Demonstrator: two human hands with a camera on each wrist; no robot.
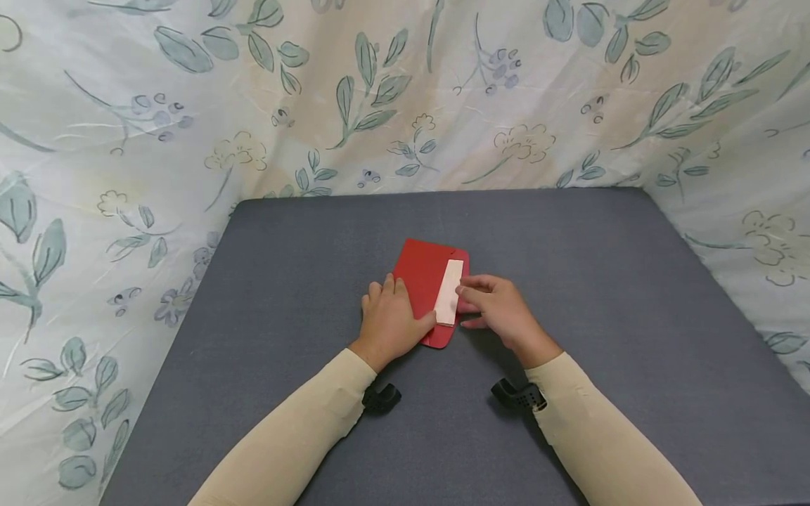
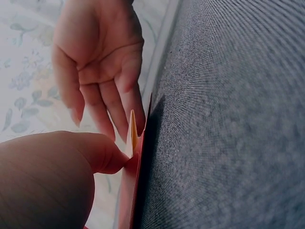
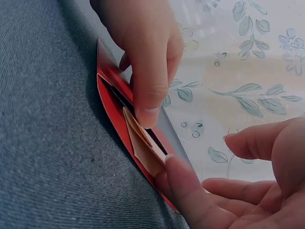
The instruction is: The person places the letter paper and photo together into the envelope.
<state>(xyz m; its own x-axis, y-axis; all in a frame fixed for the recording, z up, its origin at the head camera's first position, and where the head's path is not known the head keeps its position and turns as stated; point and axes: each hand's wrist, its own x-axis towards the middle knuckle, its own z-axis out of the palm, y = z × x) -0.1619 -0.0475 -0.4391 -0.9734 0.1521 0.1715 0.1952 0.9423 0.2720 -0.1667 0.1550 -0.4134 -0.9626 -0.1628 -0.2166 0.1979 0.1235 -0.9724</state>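
Note:
A red envelope (image 1: 422, 270) lies flat on the dark table, its rounded flap (image 1: 438, 338) toward the right. A folded pale paper (image 1: 448, 292) shows as a strip along the envelope's open side; in the right wrist view the paper's folded layers (image 3: 143, 143) stand at that opening. My left hand (image 1: 389, 318) rests on the envelope with fingers extended, its thumb (image 3: 147, 112) pressing at the paper's edge. My right hand (image 1: 500, 309) is at the paper's right side, one fingertip (image 3: 177, 169) touching its end while the thumb stays apart.
The grey cloth-covered table (image 1: 304, 260) spreads around the envelope. A floral curtain (image 1: 430, 98) hangs behind the table and along its sides. Black wrist mounts (image 1: 381, 399) sit at both sleeve cuffs, low over the tabletop.

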